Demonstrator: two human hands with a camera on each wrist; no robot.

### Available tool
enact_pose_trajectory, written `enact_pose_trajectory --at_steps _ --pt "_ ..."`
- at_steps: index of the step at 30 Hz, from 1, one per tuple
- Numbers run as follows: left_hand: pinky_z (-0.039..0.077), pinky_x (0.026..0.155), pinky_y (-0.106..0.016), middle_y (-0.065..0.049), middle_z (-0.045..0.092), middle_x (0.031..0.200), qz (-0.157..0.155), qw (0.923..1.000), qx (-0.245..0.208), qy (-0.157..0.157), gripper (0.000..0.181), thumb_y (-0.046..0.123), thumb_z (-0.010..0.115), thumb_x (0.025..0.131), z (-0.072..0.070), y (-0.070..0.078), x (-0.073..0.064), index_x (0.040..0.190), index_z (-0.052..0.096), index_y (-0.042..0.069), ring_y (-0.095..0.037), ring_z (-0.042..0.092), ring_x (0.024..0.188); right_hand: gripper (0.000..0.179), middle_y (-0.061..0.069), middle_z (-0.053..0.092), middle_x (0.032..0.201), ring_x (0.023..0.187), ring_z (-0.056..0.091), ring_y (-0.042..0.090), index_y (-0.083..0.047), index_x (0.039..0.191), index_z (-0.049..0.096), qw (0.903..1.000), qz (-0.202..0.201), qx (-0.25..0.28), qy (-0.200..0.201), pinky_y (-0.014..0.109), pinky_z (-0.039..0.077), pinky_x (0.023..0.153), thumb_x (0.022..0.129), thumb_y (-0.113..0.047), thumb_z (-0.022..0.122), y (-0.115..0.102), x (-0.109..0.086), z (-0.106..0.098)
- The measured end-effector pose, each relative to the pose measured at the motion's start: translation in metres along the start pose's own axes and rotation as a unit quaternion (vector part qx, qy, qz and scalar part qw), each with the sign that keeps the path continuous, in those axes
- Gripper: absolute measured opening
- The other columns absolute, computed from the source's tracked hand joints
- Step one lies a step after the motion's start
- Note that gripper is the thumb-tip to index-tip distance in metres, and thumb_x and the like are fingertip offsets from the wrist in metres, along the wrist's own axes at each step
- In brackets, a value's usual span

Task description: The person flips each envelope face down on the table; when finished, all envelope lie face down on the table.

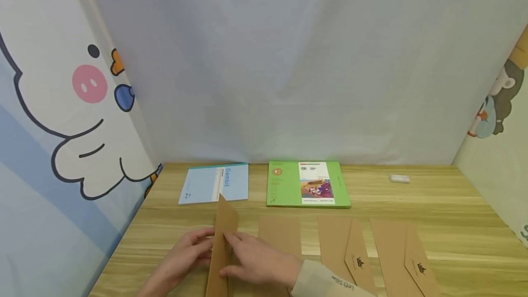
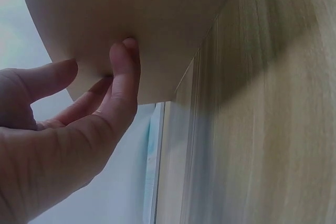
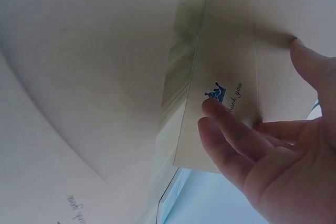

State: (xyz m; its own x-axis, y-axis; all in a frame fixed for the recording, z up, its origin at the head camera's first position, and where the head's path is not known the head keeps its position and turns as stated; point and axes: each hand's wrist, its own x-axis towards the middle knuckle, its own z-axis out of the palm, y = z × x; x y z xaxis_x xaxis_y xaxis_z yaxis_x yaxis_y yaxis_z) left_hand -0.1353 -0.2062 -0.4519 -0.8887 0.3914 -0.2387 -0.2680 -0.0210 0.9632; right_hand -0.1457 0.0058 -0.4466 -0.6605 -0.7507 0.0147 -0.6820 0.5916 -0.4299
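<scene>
A brown kraft envelope point(image 1: 217, 251) stands on edge between my two hands. My left hand point(image 1: 185, 255) is on its left side; in the left wrist view the thumb and fingertips point(image 2: 123, 59) rest against the plain face. On the other side my right hand point(image 1: 257, 258) touches the flap face, with its thumb point(image 3: 310, 61) and fingers spread across it. A dark crown print point(image 3: 215, 93) and "Thank you" lettering show beside those fingers. Neither hand wraps round an edge of the envelope.
Three more brown envelopes lie in a row to the right, one partly behind my right arm point(image 1: 279, 233), two with crown-printed flaps point(image 1: 359, 260). Farther back are a blue notebook point(image 1: 202, 184), a green book point(image 1: 284, 191) and a white eraser point(image 1: 399, 178), before a pale curtain point(image 1: 288, 81).
</scene>
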Motion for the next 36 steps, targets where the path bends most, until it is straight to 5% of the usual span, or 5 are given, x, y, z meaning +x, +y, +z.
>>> enact_pose_trajectory --at_steps 18,24,28,36 --pt "0.052 0.078 -0.040 -0.021 0.061 0.114 -0.016 0.9998 0.009 -0.008 0.051 0.016 0.047 0.100 0.0018 -0.0061 0.0012 0.138 0.033 -0.015 -0.030 0.063 0.096 0.087 0.015 0.043 0.141 0.125 0.044 0.016 0.000 0.149 0.023 0.9985 -0.019 0.050 -0.009 0.028 0.036 0.100 0.091 -0.058 0.050 -0.0020 -0.0022 -0.0036" --pt "0.051 0.081 -0.041 -0.024 0.057 0.120 -0.030 0.9995 0.004 -0.006 0.060 0.024 0.052 0.099 0.0012 -0.0043 0.0011 0.138 0.030 -0.017 -0.030 0.061 0.100 0.087 0.014 0.038 0.145 0.111 0.055 0.011 -0.002 0.151 0.018 0.9943 -0.018 0.104 -0.015 0.024 0.040 0.095 0.091 -0.057 0.050 -0.0026 -0.0027 -0.0055" --pt "0.051 0.083 -0.041 -0.024 0.056 0.122 -0.035 0.9993 0.000 -0.010 0.061 0.029 0.053 0.099 0.0001 -0.0041 0.0015 0.137 0.034 -0.016 -0.029 0.062 0.099 0.086 0.011 0.031 0.149 0.103 0.059 0.007 -0.005 0.152 0.014 0.9818 -0.025 0.187 -0.020 0.020 0.044 0.087 0.092 -0.050 0.055 -0.0015 -0.0028 -0.0069" --pt "0.050 0.083 -0.043 -0.024 0.059 0.117 -0.044 0.9988 0.009 -0.021 0.066 0.033 0.048 0.101 -0.0025 -0.0064 0.0009 0.136 0.030 -0.020 -0.032 0.062 0.097 0.082 0.009 0.028 0.151 0.105 0.058 0.008 -0.010 0.152 0.018 0.9370 -0.030 0.348 -0.018 0.020 0.048 0.081 0.090 -0.033 0.066 -0.0029 -0.0030 -0.0081"
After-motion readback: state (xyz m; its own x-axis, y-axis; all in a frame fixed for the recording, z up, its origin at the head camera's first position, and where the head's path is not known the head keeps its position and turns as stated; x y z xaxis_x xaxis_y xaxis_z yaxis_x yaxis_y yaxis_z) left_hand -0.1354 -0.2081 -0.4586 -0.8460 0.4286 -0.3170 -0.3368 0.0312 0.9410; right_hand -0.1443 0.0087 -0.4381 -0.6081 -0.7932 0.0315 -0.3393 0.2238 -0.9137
